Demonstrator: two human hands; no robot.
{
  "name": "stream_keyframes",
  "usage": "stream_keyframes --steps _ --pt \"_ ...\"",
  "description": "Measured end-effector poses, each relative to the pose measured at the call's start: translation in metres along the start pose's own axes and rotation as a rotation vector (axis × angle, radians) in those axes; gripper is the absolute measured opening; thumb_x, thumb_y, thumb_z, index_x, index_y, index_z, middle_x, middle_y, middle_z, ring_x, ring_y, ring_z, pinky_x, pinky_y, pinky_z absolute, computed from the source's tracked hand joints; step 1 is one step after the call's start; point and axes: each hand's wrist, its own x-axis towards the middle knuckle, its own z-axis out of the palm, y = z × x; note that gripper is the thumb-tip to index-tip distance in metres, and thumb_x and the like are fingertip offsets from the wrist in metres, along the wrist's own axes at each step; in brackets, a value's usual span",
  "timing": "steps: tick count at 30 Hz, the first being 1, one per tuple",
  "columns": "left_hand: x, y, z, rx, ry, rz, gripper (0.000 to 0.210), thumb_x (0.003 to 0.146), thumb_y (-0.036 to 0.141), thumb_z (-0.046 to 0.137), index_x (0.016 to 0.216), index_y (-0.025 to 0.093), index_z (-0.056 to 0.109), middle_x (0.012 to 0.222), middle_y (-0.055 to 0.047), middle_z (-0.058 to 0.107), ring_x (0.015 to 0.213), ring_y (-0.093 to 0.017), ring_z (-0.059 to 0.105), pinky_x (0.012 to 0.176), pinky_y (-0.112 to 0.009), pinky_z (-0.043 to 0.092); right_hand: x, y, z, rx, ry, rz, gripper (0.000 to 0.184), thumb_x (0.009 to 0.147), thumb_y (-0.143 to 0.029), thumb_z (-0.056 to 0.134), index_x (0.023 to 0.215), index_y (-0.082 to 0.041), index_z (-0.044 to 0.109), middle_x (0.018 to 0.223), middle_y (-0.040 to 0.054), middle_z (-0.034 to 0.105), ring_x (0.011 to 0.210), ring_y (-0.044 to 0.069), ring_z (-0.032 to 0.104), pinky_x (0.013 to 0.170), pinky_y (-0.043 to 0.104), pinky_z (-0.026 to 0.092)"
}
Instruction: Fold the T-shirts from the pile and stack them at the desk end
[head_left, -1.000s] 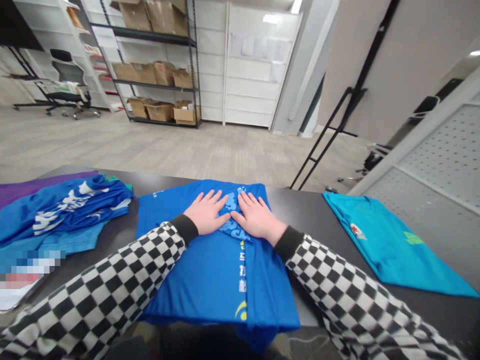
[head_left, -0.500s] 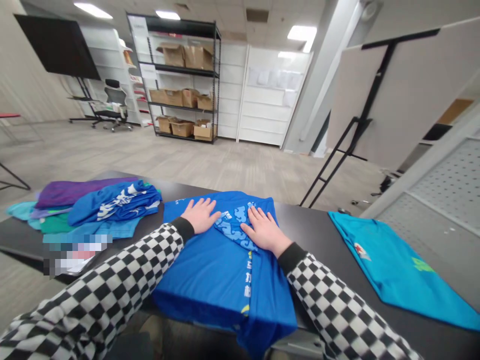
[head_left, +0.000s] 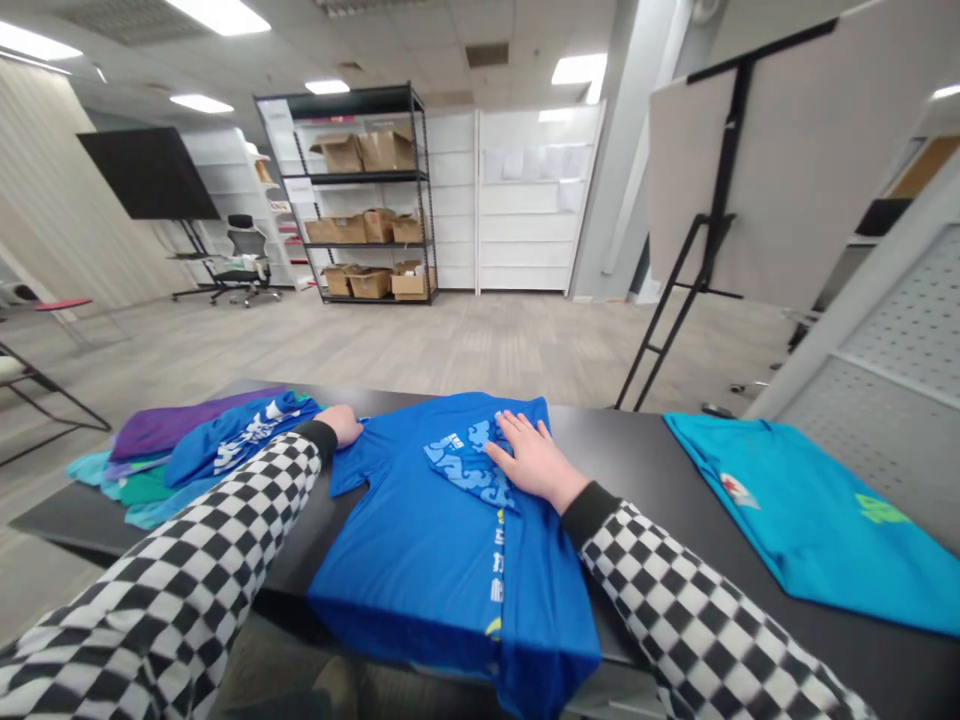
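Observation:
A blue T-shirt (head_left: 420,540) lies spread on the black table, its near end hanging over the front edge. Its right side is folded inward, and the sleeve with light-blue cloud patterns (head_left: 469,470) rests across the middle. My right hand (head_left: 536,458) presses flat on that folded part, fingers spread. At the shirt's far left, my left hand (head_left: 341,425) is closed at the edge of the other sleeve (head_left: 360,455); its fingertips are mostly hidden. Just left of it is a pile of clothes, with a blue shirt with white print (head_left: 244,435) on top.
A folded turquoise shirt (head_left: 817,520) lies on the right of the black table (head_left: 630,480). A purple garment (head_left: 169,425) is in the left pile. Beyond stand a shelf with cardboard boxes (head_left: 367,285), an office chair (head_left: 246,255) and a board on a stand (head_left: 780,180).
My left hand has moved left from the middle of the shirt to its left sleeve, which now shows spread out. My right hand stays on the fold. The view has tilted up slightly.

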Motion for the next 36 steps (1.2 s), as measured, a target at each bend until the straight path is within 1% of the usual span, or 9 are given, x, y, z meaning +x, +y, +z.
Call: stream_keyframes --steps 3,6,11,16,19,21,26,30,36 --pt "0.002 0.006 -0.020 -0.027 -0.016 -0.020 0.035 0.098 0.043 0.059 0.098 0.015 0.080 0.114 -0.024 0.083 0.113 -0.037 0.081 0.096 -0.041 0.062 0.003 0.011 -0.012 0.000 0.185 0.010 0.076 0.116 -0.066 0.035 0.174 -0.020 0.049 0.181 0.0138 0.046 0.172 0.035 0.033 0.142 0.061 0.012" --pt "-0.004 0.028 -0.039 -0.177 -0.064 -0.020 0.034 0.103 0.049 0.058 0.097 0.021 0.075 0.090 -0.012 0.081 0.085 -0.027 0.081 0.074 -0.034 0.063 0.005 0.023 -0.024 0.001 0.337 0.055 0.065 0.116 -0.055 0.038 0.167 -0.020 0.058 0.171 0.0153 0.059 0.165 0.033 0.046 0.142 0.059 0.012" --pt "-0.014 0.117 -0.065 -0.767 -0.320 -0.033 0.022 0.099 0.042 0.074 0.096 0.023 0.063 0.054 0.003 0.057 0.042 -0.013 0.053 0.045 -0.023 0.043 0.005 0.031 -0.035 0.018 0.420 0.105 0.051 0.114 -0.040 0.042 0.151 -0.020 0.071 0.154 0.0143 0.074 0.147 0.030 0.063 0.139 0.054 0.023" --pt "-0.024 0.221 -0.060 -0.922 -0.499 0.077 0.015 0.099 0.027 0.076 0.096 0.019 0.064 0.065 -0.003 0.070 0.047 -0.013 0.062 0.047 -0.022 0.048 0.004 0.030 -0.039 0.018 0.357 0.057 0.046 0.115 -0.036 0.043 0.145 -0.018 0.075 0.144 0.0136 0.079 0.135 0.028 0.071 0.123 0.039 0.043" --pt "-0.028 0.254 -0.037 -0.998 -0.602 0.164 0.021 0.104 0.036 0.071 0.115 0.018 0.065 0.095 -0.012 0.083 0.069 -0.020 0.079 0.062 -0.029 0.064 0.003 0.033 -0.041 0.015 0.275 0.074 0.045 0.119 -0.036 0.038 0.137 -0.024 0.077 0.133 0.0090 0.084 0.125 0.025 0.076 0.111 0.034 0.047" --pt "-0.021 0.257 -0.022 -0.986 -0.570 0.249 0.033 0.110 0.046 0.061 0.128 0.019 0.063 0.112 -0.016 0.084 0.081 -0.023 0.084 0.071 -0.034 0.068 0.002 0.035 -0.043 -0.004 0.212 0.096 0.048 0.122 -0.039 0.033 0.124 -0.026 0.079 0.122 0.0068 0.086 0.117 0.024 0.078 0.103 0.032 0.048" --pt "0.019 0.209 -0.001 -0.540 -0.087 0.366 0.035 0.107 0.040 0.050 0.125 0.019 0.073 0.123 -0.014 0.084 0.106 -0.026 0.083 0.096 -0.039 0.068 0.001 0.032 -0.041 -0.110 0.096 0.113 0.055 0.119 -0.059 0.041 0.097 -0.025 0.078 0.108 0.0098 0.085 0.110 0.028 0.076 0.097 0.036 0.047" --pt "0.038 0.164 0.010 -0.396 -0.055 0.479 0.039 0.089 0.033 0.061 0.120 0.022 0.082 0.135 -0.010 0.082 0.134 -0.029 0.072 0.125 -0.040 0.052 0.003 0.022 -0.030 -0.130 0.043 0.140 0.045 0.107 -0.066 0.065 0.097 -0.024 0.077 0.110 0.0117 0.083 0.110 0.031 0.074 0.097 0.039 0.047" --pt "0.056 0.138 0.022 -0.222 -0.033 0.648 0.044 0.084 0.035 0.057 0.114 0.019 0.084 0.129 -0.011 0.082 0.127 -0.030 0.073 0.122 -0.040 0.051 0.006 0.028 -0.025 -0.003 0.026 0.102 0.019 0.107 -0.032 0.067 0.091 -0.023 0.068 0.101 0.0063 0.079 0.095 0.023 0.071 0.082 0.032 0.044"
